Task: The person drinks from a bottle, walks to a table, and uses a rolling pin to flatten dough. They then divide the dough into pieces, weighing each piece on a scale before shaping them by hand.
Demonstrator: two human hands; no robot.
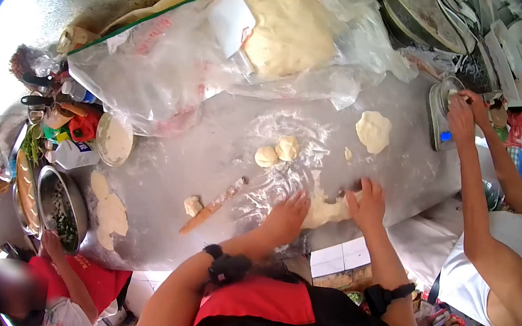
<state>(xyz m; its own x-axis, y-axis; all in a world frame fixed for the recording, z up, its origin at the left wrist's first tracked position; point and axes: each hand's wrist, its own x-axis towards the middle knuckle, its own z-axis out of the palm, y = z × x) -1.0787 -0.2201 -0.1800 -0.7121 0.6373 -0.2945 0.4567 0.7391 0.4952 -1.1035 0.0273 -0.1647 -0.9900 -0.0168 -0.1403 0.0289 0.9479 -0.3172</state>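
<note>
Both my hands press down on a stretched strip of dough (324,209) at the near edge of the floured metal table (209,156). My left hand (287,216) lies flat on its left end, my right hand (368,203) flat on its right end, fingers spread. Two small dough balls (277,152) sit just beyond my hands. A flat dough piece (372,131) lies farther right. A wooden rolling pin (212,206) lies to the left of my left hand.
A big dough mass (288,28) rests on clear plastic at the back. A person on the right has both hands at a scale (446,111). Another person at the lower left reaches toward a metal bowl of greens (63,209). Flattened dough rounds (111,212) lie nearby.
</note>
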